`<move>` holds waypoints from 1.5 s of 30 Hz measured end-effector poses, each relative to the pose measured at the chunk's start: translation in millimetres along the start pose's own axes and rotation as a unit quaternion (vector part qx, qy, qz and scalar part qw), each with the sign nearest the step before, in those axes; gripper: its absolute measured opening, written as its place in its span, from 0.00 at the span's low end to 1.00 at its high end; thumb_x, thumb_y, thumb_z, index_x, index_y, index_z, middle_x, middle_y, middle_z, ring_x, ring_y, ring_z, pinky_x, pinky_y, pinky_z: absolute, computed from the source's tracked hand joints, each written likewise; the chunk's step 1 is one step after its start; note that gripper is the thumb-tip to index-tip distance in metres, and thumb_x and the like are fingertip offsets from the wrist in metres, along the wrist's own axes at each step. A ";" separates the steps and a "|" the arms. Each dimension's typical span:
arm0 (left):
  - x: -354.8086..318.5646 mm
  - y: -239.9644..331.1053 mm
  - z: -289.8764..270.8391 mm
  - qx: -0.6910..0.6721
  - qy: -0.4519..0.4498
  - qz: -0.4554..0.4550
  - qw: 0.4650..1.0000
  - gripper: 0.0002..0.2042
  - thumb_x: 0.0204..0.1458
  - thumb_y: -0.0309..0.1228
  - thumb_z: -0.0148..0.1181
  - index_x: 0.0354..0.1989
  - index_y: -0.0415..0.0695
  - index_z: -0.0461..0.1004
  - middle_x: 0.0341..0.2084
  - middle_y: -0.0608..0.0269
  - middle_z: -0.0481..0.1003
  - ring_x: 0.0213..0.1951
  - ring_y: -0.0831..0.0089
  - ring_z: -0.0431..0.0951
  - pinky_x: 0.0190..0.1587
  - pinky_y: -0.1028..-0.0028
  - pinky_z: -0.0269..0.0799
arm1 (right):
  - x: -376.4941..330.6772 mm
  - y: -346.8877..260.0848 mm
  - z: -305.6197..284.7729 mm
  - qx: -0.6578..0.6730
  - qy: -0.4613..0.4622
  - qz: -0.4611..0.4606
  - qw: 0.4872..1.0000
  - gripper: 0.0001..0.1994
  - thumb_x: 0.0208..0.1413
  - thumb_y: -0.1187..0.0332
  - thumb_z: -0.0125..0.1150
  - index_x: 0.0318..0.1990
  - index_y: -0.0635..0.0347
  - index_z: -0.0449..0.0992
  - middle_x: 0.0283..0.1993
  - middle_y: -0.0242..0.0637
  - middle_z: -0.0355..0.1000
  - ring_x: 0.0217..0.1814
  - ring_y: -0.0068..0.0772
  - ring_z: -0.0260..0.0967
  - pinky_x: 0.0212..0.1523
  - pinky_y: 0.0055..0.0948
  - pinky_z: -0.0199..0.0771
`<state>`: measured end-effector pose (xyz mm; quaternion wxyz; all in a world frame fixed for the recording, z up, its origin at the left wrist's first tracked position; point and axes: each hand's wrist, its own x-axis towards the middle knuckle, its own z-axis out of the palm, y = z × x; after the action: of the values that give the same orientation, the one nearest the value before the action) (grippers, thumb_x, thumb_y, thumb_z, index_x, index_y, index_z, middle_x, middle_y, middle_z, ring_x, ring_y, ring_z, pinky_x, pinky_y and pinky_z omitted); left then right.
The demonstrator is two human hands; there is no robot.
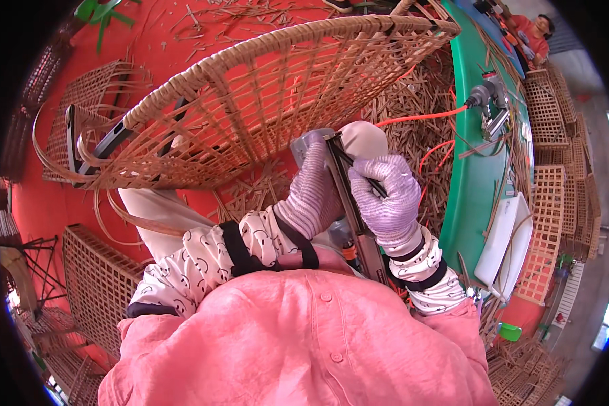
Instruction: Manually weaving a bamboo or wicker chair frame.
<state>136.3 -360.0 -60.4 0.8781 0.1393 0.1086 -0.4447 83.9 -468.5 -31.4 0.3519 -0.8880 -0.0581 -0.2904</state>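
In purple-striped gloves, both my hands meet over my lap at a long dark tool (350,203) with a rail-like magazine, which looks like an air stapler. My left hand (314,183) is closed around its body, and a greyish, partly see-through part (308,143) shows beside the fingers. My right hand (388,199) is curled beside the rail, pinching a thin black strip (379,188). Beyond my hands, a large woven rattan frame (250,101) with a thick wrapped rim leans across my knees. The tool's lower end lies against my pink shirt, partly hidden by my hands.
At right is a green table (459,223) bearing a grey air tool (490,101) with an orange hose (419,117) and a white tray (504,243). Cane scraps (413,95) cover the red floor. Woven panels (545,230) stand around; another person (531,37) is at far right.
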 end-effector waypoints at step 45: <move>-33.0 11.8 -20.0 0.416 0.048 -0.147 0.896 0.31 0.52 0.60 0.43 0.51 0.45 0.68 0.39 0.63 0.73 0.42 0.71 0.71 0.45 0.71 0.67 | 20.2 81.3 24.4 0.375 -0.223 0.242 0.867 0.11 0.48 0.71 0.64 0.39 0.63 0.73 0.35 0.30 0.72 0.36 0.19 0.69 0.39 0.18 0.69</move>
<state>125.4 -321.8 -67.1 0.6584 0.4952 -0.0250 -0.5663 137.1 -515.1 -82.5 0.6950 -0.7166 -0.0228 0.0538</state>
